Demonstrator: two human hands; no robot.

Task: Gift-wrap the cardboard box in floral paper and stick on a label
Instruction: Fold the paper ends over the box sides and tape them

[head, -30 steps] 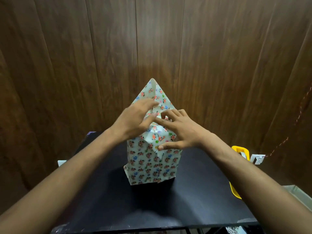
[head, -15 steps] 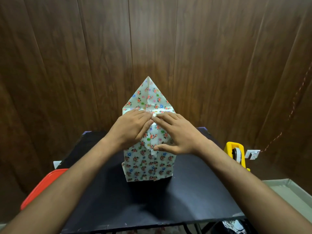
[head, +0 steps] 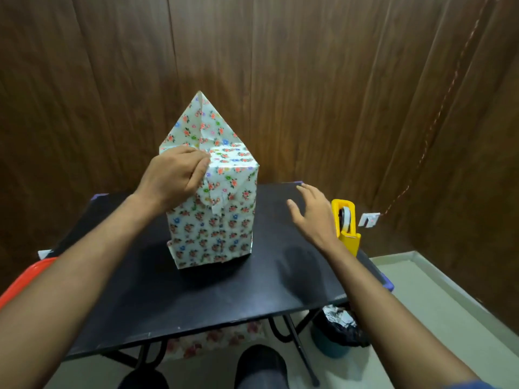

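The box wrapped in floral paper (head: 216,228) stands upright on the black table (head: 196,299). Its far triangular flap (head: 202,122) points straight up behind the top. My left hand (head: 174,175) sits on the box's top left edge, fingers curled, holding the folded-in paper down. My right hand (head: 311,217) hovers off the box to the right, fingers spread and holding nothing, just left of the yellow tape dispenser (head: 346,223). No label is in view.
The tape dispenser stands at the table's right edge. A red object (head: 25,279) shows at the left edge. Under the table lie more floral paper (head: 219,338) and a lined bin (head: 337,335). A wood-panelled wall rises close behind.
My right hand has let go of the top of the box and moved right toward the tape dispenser. My left hand stays on the folded paper.
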